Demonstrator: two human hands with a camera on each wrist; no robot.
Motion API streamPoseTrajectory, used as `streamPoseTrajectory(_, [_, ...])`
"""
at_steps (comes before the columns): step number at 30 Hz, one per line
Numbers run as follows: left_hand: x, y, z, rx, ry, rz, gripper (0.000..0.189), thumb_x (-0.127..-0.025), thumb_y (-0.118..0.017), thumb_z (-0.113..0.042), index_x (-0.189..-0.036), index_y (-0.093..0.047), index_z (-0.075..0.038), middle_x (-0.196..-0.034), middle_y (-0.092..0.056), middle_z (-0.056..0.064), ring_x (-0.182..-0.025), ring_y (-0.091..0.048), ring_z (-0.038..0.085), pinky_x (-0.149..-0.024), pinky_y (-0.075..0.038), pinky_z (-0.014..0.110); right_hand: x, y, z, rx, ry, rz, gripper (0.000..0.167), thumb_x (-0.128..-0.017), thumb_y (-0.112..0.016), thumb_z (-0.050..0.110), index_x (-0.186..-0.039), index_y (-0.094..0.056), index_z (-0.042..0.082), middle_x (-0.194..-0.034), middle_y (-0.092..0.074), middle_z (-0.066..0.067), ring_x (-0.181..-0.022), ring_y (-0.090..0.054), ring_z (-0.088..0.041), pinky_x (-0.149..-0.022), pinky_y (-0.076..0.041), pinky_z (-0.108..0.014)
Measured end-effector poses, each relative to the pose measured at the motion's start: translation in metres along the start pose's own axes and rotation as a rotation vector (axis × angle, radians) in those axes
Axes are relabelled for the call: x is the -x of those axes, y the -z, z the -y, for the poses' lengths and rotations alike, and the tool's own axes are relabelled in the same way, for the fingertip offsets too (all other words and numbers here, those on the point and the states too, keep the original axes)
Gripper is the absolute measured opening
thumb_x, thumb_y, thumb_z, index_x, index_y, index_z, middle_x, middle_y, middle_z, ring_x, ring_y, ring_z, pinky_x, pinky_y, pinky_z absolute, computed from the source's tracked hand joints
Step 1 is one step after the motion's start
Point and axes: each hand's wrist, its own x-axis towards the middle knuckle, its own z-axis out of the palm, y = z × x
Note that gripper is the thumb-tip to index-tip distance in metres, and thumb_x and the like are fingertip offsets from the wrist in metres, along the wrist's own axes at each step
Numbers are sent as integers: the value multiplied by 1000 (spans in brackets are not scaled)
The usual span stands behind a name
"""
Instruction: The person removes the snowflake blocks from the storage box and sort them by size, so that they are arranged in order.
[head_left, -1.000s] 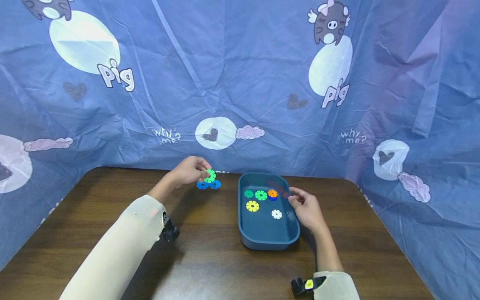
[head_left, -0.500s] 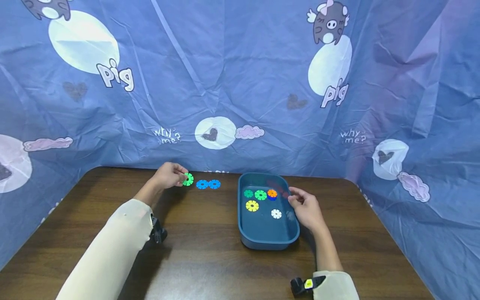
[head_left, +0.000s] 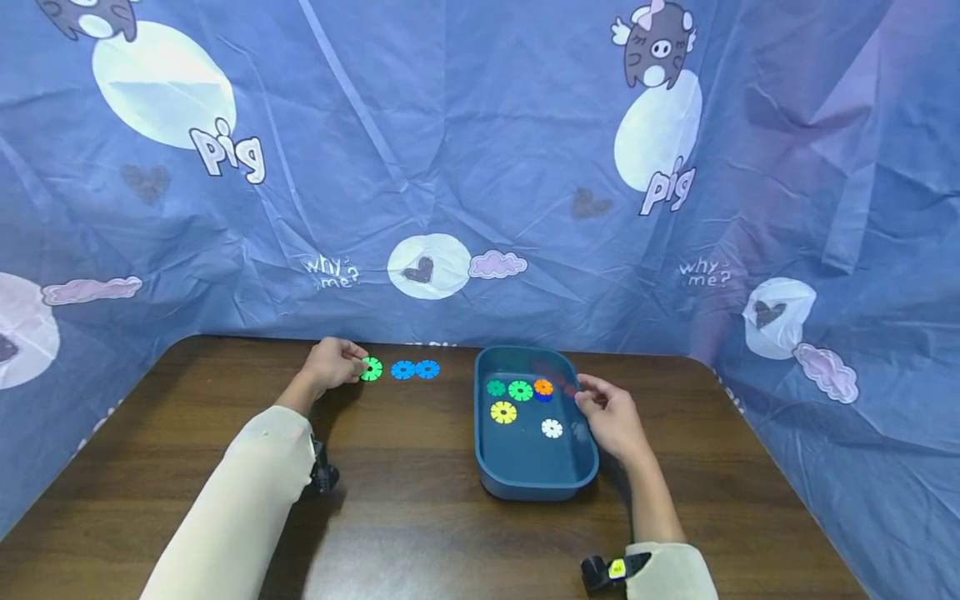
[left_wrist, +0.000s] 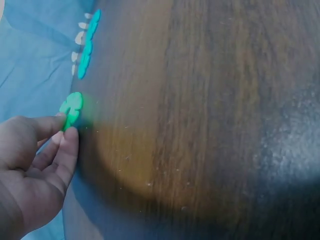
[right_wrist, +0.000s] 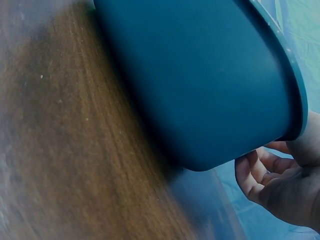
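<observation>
Brown wood fills the lower half of my head view: the table (head_left: 405, 525) ends close behind the left hand (head_left: 334, 364), where a blue cloth (head_left: 480, 167) hangs, and a broad stretch of wood runs between the left sleeve (head_left: 240, 483) and the tray (head_left: 534, 492). I count 2 blue discs (head_left: 409, 369) side by side on the table, 1 green disc (head_left: 375, 369) at the left fingertips and 6 discs (head_left: 512, 412) inside the tray — 2 green, 1 yellow, 1 white, and 1 orange lying over 1 dark blue. The right hand (head_left: 615, 421) is at the tray's right rim.

On my left wrist view, thumb and fingertips pinch the green disc — bright, thin, notched around its edge — near the table's far edge, just beside the blue pair.

On my right wrist view, bent fingers meet the tray's outer wall; I cannot tell whether they grip it.
</observation>
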Motion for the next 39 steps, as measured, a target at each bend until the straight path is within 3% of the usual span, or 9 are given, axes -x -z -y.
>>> streamPoseTrajectory(15, [-4, -12, -7, -124, -12, -81, 19, -94, -68, -5, -107, -71, 8, -90, -73, 12, -67, -61, 11, -57, -51, 23, 0, 0, -1, -7, -31, 5, 35, -106, -57, 16, -139, -61, 6, -110, -66, -13, -99, -59, -26, -82, -51, -34])
streamPoseTrajectory(30, [-9, -14, -6, -221, -22, -90, 20, -94, -70, -11, -107, -75, 5, -90, -75, 10, -76, -65, 15, -67, -48, 25, -1, 2, -1, -12, 0, -1, 35, -105, -58, 14, -138, -61, 3, -109, -67, -15, -99, -61, -27, -81, -52, -33])
streamPoseTrajectory(39, [-2, -10, -10, -140, -28, -69, 24, -95, -69, -8, -112, -71, 9, -92, -74, 14, -69, -64, 14, -59, -50, 23, -1, 2, 0, -19, 7, -4, 35, -105, -58, 12, -138, -61, 1, -110, -68, -16, -99, -62, -27, -82, -51, -32])
